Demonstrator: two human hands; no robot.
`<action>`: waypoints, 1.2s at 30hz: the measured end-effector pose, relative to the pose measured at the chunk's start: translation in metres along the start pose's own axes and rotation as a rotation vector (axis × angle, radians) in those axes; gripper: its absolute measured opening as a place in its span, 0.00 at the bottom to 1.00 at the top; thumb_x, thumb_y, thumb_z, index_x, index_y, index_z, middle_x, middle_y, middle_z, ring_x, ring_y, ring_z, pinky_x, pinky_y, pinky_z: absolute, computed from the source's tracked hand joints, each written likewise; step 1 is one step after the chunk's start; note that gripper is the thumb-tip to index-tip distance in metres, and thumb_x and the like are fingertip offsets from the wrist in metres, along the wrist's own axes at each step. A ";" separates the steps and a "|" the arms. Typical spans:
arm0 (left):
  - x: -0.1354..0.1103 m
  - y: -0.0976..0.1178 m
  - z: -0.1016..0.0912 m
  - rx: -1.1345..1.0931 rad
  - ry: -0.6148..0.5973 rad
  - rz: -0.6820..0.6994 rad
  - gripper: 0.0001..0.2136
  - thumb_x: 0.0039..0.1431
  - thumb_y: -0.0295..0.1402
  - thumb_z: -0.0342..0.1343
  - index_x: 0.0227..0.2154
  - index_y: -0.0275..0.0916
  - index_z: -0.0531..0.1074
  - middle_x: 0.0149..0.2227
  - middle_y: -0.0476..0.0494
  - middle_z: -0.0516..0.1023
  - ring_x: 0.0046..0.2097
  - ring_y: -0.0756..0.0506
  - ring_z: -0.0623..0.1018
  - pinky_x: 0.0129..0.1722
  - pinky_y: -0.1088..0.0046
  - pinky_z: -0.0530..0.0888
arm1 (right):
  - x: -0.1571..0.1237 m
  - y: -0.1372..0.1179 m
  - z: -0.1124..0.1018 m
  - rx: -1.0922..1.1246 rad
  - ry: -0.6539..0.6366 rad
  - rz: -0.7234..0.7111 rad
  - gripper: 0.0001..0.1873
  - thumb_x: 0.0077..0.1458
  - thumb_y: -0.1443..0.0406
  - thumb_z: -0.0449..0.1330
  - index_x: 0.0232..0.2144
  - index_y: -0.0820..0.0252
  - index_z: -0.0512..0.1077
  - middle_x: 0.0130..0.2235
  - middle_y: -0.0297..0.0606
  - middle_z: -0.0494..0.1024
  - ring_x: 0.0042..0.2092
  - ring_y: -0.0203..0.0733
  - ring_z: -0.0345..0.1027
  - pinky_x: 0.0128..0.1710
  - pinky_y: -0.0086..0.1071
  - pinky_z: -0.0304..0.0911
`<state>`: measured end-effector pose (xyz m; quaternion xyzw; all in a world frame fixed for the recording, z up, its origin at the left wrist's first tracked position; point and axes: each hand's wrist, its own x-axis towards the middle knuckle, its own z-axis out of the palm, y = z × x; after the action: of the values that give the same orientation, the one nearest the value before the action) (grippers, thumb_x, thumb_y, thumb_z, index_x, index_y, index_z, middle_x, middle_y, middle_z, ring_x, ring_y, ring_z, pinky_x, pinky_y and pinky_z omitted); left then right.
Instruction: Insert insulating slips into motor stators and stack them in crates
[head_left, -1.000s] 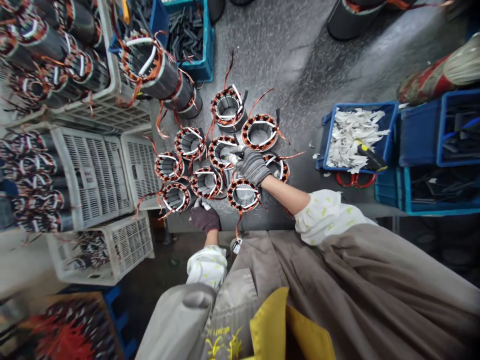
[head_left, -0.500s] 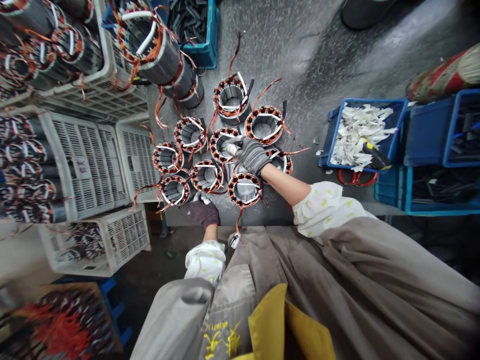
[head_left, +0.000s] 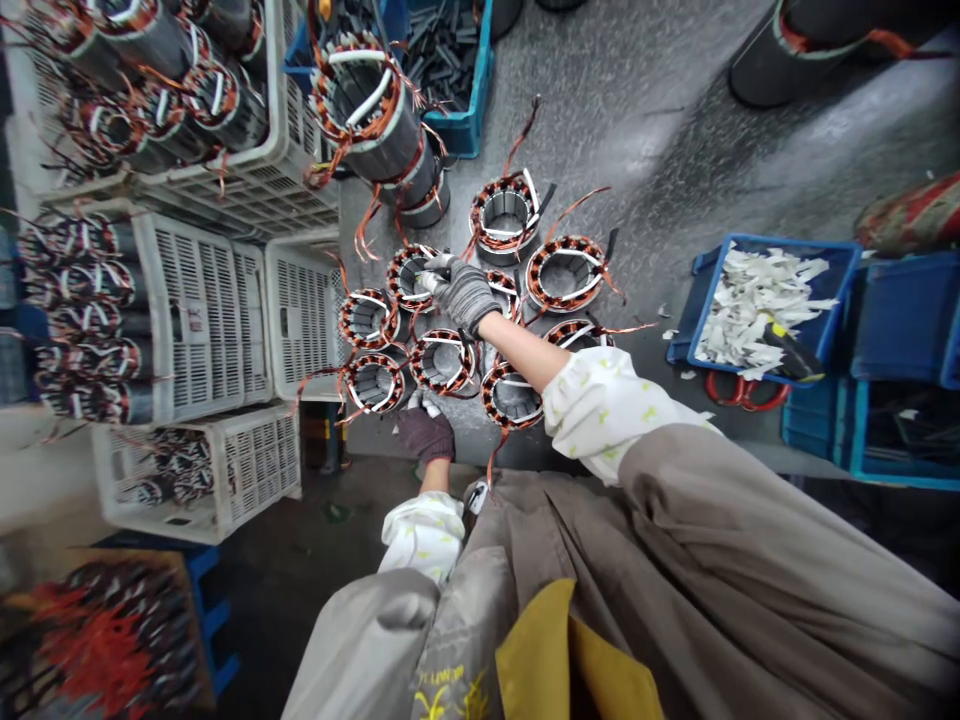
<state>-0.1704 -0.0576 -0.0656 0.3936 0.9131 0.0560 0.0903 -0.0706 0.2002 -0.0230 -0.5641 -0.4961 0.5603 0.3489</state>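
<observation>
Head view | grey bench, stators, white crates left | right hand fingers pinching small tool | left hand fingers unclear

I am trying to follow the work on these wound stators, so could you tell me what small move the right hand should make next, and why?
Probably ease the pale piece down into the stator under the fingertips. The right hand pinches that piece right over this stator's copper winding, while the left hand rests at the near edge of the table, away from it.
</observation>
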 end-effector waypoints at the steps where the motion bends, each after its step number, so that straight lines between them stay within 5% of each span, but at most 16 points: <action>1: -0.001 -0.002 0.003 0.006 -0.006 -0.015 0.18 0.79 0.35 0.56 0.62 0.34 0.83 0.59 0.25 0.86 0.64 0.27 0.84 0.64 0.38 0.81 | 0.004 0.003 0.002 -0.026 -0.010 -0.005 0.12 0.66 0.64 0.69 0.51 0.58 0.83 0.37 0.34 0.85 0.42 0.46 0.80 0.61 0.47 0.81; 11: -0.003 -0.004 0.003 0.055 -0.093 -0.057 0.21 0.78 0.36 0.51 0.62 0.36 0.83 0.59 0.23 0.85 0.67 0.25 0.80 0.72 0.37 0.71 | 0.007 0.004 -0.002 -0.188 -0.158 -0.023 0.10 0.71 0.67 0.66 0.51 0.60 0.84 0.45 0.37 0.88 0.48 0.44 0.83 0.64 0.40 0.77; 18: -0.004 -0.002 0.000 0.011 -0.099 -0.046 0.22 0.78 0.37 0.51 0.64 0.36 0.82 0.61 0.24 0.85 0.66 0.24 0.80 0.72 0.37 0.69 | 0.014 -0.003 0.000 -0.105 -0.032 -0.001 0.07 0.69 0.68 0.66 0.47 0.58 0.83 0.41 0.33 0.85 0.48 0.45 0.84 0.65 0.44 0.78; 21: -0.004 -0.001 -0.001 0.011 -0.113 -0.031 0.21 0.79 0.36 0.51 0.65 0.37 0.81 0.61 0.25 0.85 0.67 0.26 0.80 0.72 0.38 0.70 | -0.013 -0.010 -0.015 0.009 0.016 -0.032 0.07 0.72 0.63 0.65 0.49 0.57 0.81 0.42 0.35 0.86 0.45 0.42 0.82 0.59 0.39 0.81; 28: -0.007 0.000 0.002 0.023 -0.150 -0.033 0.21 0.80 0.34 0.52 0.67 0.36 0.80 0.62 0.24 0.83 0.69 0.26 0.79 0.72 0.39 0.70 | -0.140 0.005 -0.047 0.085 -0.151 0.090 0.11 0.66 0.56 0.70 0.44 0.55 0.80 0.39 0.37 0.86 0.43 0.46 0.83 0.54 0.43 0.83; 36: -0.008 -0.001 0.004 0.015 -0.140 -0.030 0.22 0.82 0.36 0.49 0.66 0.34 0.81 0.66 0.24 0.82 0.69 0.26 0.78 0.73 0.40 0.68 | -0.139 0.037 -0.029 -0.076 -0.241 0.101 0.10 0.63 0.60 0.72 0.45 0.56 0.82 0.46 0.41 0.90 0.48 0.49 0.85 0.60 0.48 0.80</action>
<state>-0.1646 -0.0640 -0.0684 0.3834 0.9108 0.0200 0.1520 -0.0196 0.0628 -0.0150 -0.5299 -0.5263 0.6216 0.2363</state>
